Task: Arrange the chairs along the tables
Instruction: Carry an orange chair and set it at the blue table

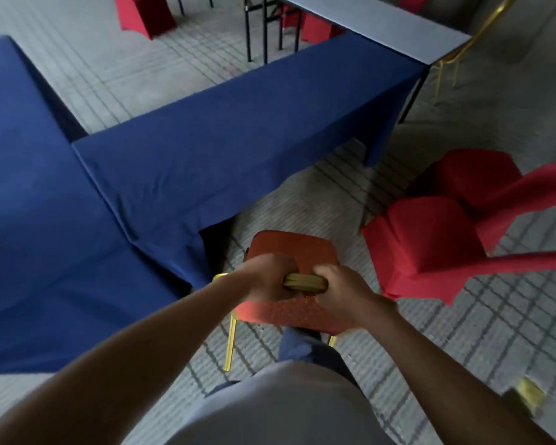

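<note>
Hands (272, 277) (341, 292) clenched on the chair (294, 252) back rail, you should next slide it toward the table (238, 139) edge.

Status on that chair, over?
Both hands shut on chair top rail. Chair short of blue table. Red-covered chair close right.

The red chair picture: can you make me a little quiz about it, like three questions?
1. True or false: both hands grip the gold bar of the uncovered chair.
2. What colour is the cloth on the table ahead?
3. The covered chairs stand on which side of the held chair: A left, B right?

Key: 1 true, left hand and right hand both grip it. 2 blue. 3 B.
</note>
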The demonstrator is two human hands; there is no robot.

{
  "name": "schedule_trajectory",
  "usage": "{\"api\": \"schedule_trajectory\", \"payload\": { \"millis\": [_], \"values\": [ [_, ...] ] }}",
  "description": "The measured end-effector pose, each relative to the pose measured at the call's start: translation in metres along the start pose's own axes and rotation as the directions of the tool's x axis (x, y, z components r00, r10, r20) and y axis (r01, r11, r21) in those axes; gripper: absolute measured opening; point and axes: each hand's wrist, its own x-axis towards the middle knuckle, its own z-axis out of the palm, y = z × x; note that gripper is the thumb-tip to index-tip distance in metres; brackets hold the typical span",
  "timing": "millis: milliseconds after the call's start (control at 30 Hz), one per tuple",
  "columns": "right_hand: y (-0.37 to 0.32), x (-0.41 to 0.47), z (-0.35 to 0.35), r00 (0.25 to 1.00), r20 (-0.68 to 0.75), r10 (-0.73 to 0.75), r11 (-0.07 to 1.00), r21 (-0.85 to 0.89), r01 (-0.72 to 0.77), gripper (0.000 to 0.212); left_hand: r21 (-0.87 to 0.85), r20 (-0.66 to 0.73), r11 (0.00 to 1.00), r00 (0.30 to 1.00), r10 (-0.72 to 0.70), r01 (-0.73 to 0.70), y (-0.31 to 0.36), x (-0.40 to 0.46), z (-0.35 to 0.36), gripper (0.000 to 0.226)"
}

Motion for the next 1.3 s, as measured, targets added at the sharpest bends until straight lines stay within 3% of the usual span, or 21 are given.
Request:
{"api": "schedule_trajectory", "payload": {
  "millis": [133,267,467,567,900,1300],
  "values": [
    [0.015,0.081,-0.021,0.993,0.082,-0.083,0.991,-0.094,0.091,0.009,-0.064,-0.055,0.993,0.993,-0.107,0.104,-0.031,0.042,-0.008,0.027],
    [0.016,0.17,-0.061,0.981,0.062,-0.186,0.977,-0.099,0.191,0.018,-0.109,-0.158,0.958,0.947,-0.279,0.264,-0.068,0.094,-0.049,0.047],
    [0.019,0.261,-0.116,0.969,0.063,-0.239,0.965,-0.094,0.244,0.043,-0.101,-0.056,0.904,0.905,-0.423,0.416,-0.104,0.169,-0.113,0.044],
    [0.018,0.288,-0.123,0.959,0.077,-0.275,0.954,-0.1,0.281,0.035,-0.111,-0.085,0.875,0.873,-0.481,0.471,-0.118,0.182,-0.121,0.044],
    [0.022,0.281,-0.115,0.949,0.023,-0.315,0.94,-0.13,0.315,0.032,-0.107,-0.084,0.884,0.882,-0.464,0.455,-0.113,0.175,-0.117,0.043],
    [0.026,0.21,-0.084,0.94,0.166,-0.297,0.945,-0.089,0.315,0.025,-0.136,-0.113,0.929,0.926,-0.36,0.344,-0.078,0.12,-0.066,0.041]
  ]
}}
